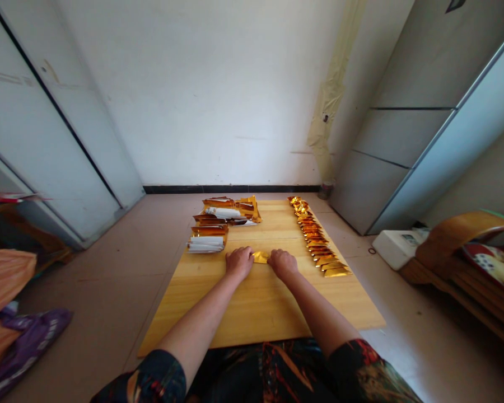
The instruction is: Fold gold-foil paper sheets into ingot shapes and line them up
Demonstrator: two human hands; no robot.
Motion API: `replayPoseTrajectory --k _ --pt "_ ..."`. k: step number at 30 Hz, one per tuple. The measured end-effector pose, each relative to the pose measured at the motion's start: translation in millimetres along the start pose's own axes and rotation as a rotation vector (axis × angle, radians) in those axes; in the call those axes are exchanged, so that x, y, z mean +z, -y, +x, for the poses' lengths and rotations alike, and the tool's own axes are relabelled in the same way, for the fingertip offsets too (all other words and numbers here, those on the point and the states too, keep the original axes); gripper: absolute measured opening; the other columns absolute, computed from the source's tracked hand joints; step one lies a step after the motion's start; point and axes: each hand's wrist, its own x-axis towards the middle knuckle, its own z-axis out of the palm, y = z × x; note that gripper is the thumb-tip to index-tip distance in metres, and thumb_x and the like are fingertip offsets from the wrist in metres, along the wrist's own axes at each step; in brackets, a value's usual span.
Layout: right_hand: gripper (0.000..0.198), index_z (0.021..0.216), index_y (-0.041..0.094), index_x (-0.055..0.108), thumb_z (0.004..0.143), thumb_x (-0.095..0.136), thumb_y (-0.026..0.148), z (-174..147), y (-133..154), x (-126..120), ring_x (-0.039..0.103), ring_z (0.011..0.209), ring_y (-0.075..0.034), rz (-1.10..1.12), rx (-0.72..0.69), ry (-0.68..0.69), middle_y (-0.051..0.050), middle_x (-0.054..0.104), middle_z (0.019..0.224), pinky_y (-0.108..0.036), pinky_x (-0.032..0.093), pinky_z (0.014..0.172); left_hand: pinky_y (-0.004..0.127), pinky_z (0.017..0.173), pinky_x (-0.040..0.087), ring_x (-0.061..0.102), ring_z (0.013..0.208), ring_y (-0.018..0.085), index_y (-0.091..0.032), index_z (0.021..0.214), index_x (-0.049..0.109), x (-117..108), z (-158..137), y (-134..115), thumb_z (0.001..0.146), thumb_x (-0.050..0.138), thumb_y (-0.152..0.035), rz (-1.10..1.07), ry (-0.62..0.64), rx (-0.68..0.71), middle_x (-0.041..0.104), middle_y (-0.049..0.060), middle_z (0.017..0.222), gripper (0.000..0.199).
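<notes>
A small gold foil packet (260,257) lies crosswise between my two hands, low over the middle of the wooden board (252,302). Its left end is gripped by my left hand (239,262), fingers closed. My right hand (283,263) is closed on the other end. To the right runs a row of folded gold foil packets (317,240), overlapping one another. Stacks of gold foil sheets (210,230) and white paper pieces (205,244) sit at the back left of the board, beyond my left hand.
A white wall (218,101) rises behind the board. At the right stand a grey refrigerator (382,162), a white box (397,249) and wooden furniture (453,252). Orange and purple bags (29,341) lie at the left, near a pale cabinet (67,123).
</notes>
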Motion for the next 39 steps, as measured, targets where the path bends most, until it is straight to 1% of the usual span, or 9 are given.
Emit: replayPoseTrajectory --k 8,16,23,26,29,31,34,37,39 --pt "0.027 0.104 0.017 0.063 0.089 0.047 0.032 -0.3 -2.2 -2.1 0.063 0.095 -0.023 0.019 -0.006 0.011 -0.012 0.066 0.104 -0.028 0.046 0.071 0.033 0.075 0.035 0.059 0.093 0.020 -0.028 0.099 0.058 1.1 -1.9 -0.8 0.085 0.047 -0.026 0.034 -0.045 0.026 0.068 0.001 0.096 0.018" --pt "0.021 0.098 0.019 0.059 0.090 0.048 0.035 -3.5 -12.8 15.7 0.056 0.096 -0.019 0.015 -0.067 -0.153 -0.009 0.062 0.101 -0.027 0.040 0.073 0.035 0.077 0.033 0.052 0.095 0.022 -0.028 0.092 0.064 2.5 -8.1 0.1 0.088 0.047 -0.029 0.088 -0.102 0.084 0.062 0.004 0.094 0.018" --pt "0.020 0.093 0.020 0.059 0.092 0.045 0.034 -2.2 -18.3 23.7 0.048 0.099 -0.019 0.013 -0.117 -0.232 -0.007 0.059 0.101 -0.030 0.034 0.077 0.035 0.078 0.030 0.046 0.097 0.020 -0.032 0.091 0.069 3.7 -8.1 2.8 0.091 0.045 -0.024 0.050 -0.149 0.335 0.059 0.004 0.094 0.025" --pt "0.021 0.094 0.020 0.059 0.092 0.043 0.033 0.3 -19.1 23.7 0.048 0.099 -0.019 0.013 -0.117 -0.226 -0.007 0.058 0.102 -0.030 0.034 0.077 0.035 0.078 0.030 0.046 0.096 0.020 -0.032 0.092 0.070 2.2 -6.2 3.9 0.090 0.046 -0.024 0.079 -0.125 0.405 0.059 0.005 0.092 0.025" --pt "0.019 0.095 0.020 0.059 0.092 0.043 0.030 0.3 -19.6 20.8 0.048 0.100 -0.019 0.034 -0.099 -0.220 -0.007 0.058 0.102 -0.029 0.034 0.078 0.035 0.078 0.031 0.046 0.095 0.020 -0.032 0.095 0.070 0.1 -4.9 4.4 0.090 0.047 -0.025 0.106 -0.098 0.425 0.060 0.005 0.090 0.025" --pt "0.017 0.098 0.021 0.060 0.089 0.045 0.023 -0.3 -17.7 16.4 0.049 0.100 -0.019 0.079 -0.107 -0.221 -0.007 0.058 0.103 -0.027 0.035 0.077 0.035 0.079 0.031 0.045 0.096 0.021 -0.033 0.097 0.070 -1.3 -4.5 4.1 0.090 0.047 -0.027 0.110 -0.086 0.424 0.059 0.005 0.091 0.025" --pt "0.026 0.103 0.021 0.060 0.084 0.046 0.011 2.3 -8.8 9.1 0.053 0.096 -0.016 0.205 -0.181 -0.218 -0.006 0.060 0.105 -0.023 0.037 0.076 0.036 0.083 0.031 0.045 0.101 0.022 -0.034 0.100 0.070 -3.1 -3.8 2.9 0.090 0.047 -0.029 0.099 -0.060 0.429 0.059 0.005 0.094 0.025" --pt "0.023 0.095 0.020 0.063 0.081 0.048 0.011 10.3 3.4 5.8 0.057 0.088 -0.014 0.329 -0.226 -0.104 -0.004 0.065 0.096 -0.020 0.038 0.074 0.037 0.086 0.031 0.044 0.103 0.022 -0.033 0.099 0.070 -3.5 -3.0 2.8 0.091 0.044 -0.027 0.065 -0.020 0.400 0.060 0.006 0.097 0.028" --pt "0.018 0.090 0.020 0.064 0.081 0.049 0.014 16.4 9.0 6.2 0.059 0.086 -0.015 0.336 -0.186 -0.033 -0.004 0.067 0.093 -0.021 0.038 0.071 0.037 0.087 0.032 0.044 0.104 0.022 -0.033 0.098 0.071 -2.8 -2.5 4.6 0.091 0.043 -0.026 0.034 0.002 0.336 0.060 0.006 0.098 0.030"
